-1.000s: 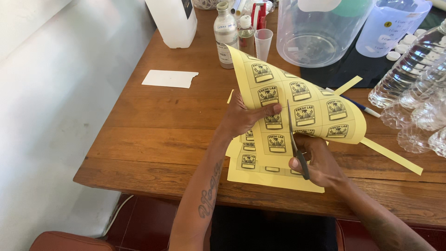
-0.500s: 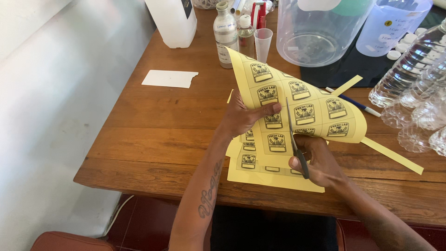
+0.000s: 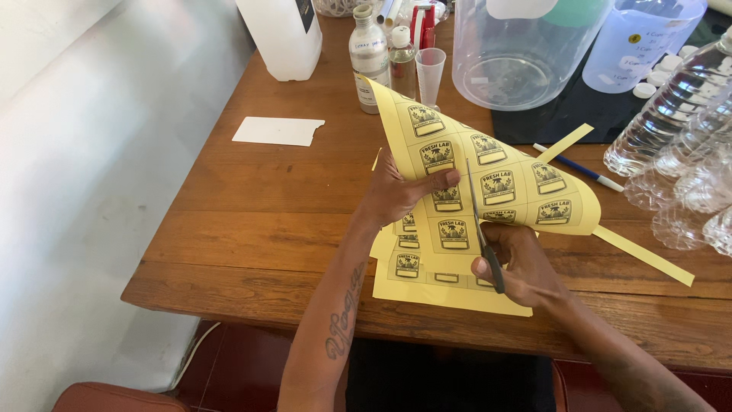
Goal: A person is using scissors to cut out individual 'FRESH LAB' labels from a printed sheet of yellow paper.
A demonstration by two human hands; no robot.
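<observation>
A: What fills the view, from the biggest thing down?

B: A brown wooden table (image 3: 252, 191). On it, a yellow label sheet (image 3: 488, 183) is lifted and bent into a curve. The left hand (image 3: 396, 191) pinches its left part, thumb on top. The right hand (image 3: 518, 263) is closed round the handles of dark scissors (image 3: 482, 236). The blades point away from the person and run up into the sheet, just right of the left thumb.

A: Are both hands gripping?

B: Yes. The left clamps the sheet; the right grasps the scissors. More yellow sheets (image 3: 450, 294) lie flat under both hands, at the table's near edge.

A: What lies beyond the grip?

B: To the right, a cut yellow strip (image 3: 644, 255), a pen (image 3: 579, 168) and clear bottles (image 3: 671, 107). Further from the person, a clear tub (image 3: 518, 53), a small cup (image 3: 431, 69) and a white card (image 3: 278, 131) off to the left.

A: What could go wrong?

B: I judge three risks. The sheet is curved, so the cut may wander off the gap between rows and slice a printed label. The left thumb sits close beside the blades and could be nicked. The free right part of the sheet hangs unsupported, so it may sag and tear at the cut.
</observation>
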